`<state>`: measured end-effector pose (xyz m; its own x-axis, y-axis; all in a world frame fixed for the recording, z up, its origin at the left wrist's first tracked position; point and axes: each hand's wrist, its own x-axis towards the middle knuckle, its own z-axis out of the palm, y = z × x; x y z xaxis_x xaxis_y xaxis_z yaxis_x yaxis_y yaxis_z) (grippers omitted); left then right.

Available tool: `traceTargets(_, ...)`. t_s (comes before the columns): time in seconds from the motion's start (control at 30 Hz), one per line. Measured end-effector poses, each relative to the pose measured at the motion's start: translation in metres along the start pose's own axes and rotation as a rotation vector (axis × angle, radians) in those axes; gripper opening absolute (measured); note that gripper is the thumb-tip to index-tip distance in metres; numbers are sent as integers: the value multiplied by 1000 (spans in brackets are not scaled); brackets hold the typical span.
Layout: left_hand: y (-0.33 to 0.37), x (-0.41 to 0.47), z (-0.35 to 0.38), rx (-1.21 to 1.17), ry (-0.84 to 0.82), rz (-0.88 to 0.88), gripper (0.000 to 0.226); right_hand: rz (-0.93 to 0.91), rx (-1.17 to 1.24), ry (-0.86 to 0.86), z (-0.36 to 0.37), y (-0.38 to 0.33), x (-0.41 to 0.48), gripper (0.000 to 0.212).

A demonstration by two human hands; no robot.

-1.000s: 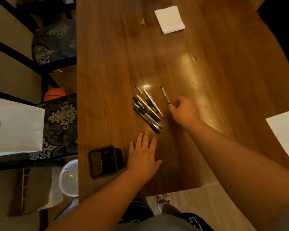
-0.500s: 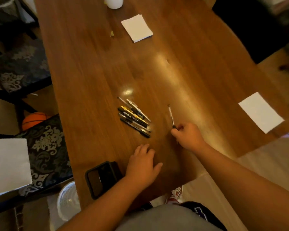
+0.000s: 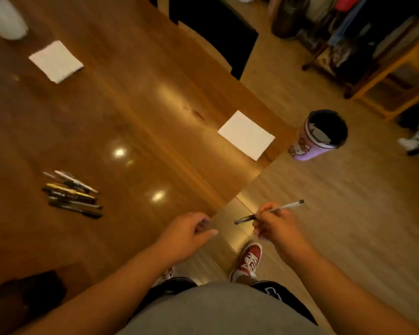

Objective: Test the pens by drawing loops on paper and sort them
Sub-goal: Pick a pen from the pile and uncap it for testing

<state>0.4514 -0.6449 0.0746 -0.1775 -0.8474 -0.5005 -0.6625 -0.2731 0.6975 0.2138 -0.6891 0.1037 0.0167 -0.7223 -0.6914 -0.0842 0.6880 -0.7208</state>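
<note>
Right hand grips one pen just off the desk corner, tip toward left hand. Left is curled and blurred, can't tell if it holds anything. Likely uncapping before testing on near paper. Other pens piled well left.

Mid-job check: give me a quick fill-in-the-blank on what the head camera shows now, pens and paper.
1. The right hand has one pen in its grip above the ___, past the table corner.
2. The other pens lie piled on the table, on the ___ side of the view.
3. The table bears ___ white papers: a near paper and a far paper.

Missing words: floor; left; two.
</note>
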Motion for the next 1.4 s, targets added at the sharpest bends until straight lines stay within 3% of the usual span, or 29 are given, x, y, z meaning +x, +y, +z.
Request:
traceTargets(0.27,130,47,71,-104,85,119,32,71,112,-201,-97,-33,18,14)
traceTargets(0.6,176,99,63,-65,239,118,11,88,118,-344,-123,-85,69,22)
traceTargets(0.67,180,115,54,9,258,126,8,103,99,-371,-121,-99,86,21)
traceTargets(0.77,184,138,38,239,388,233,27,115,99,-385,-116,-124,111,16)
traceTargets(0.87,189,156,20,421,532,310,23,129,69,-376,-109,-147,135,22)
traceTargets(1.07,187,172,-10,577,652,328,25,121,-14,-417,-82,-174,166,17)
traceTargets(1.27,174,170,-24,338,493,100,39,100,-142,-544,-63,-195,181,20)
traceTargets(1.4,168,170,-29,62,427,14,33,102,-196,-600,-51,-203,188,20)
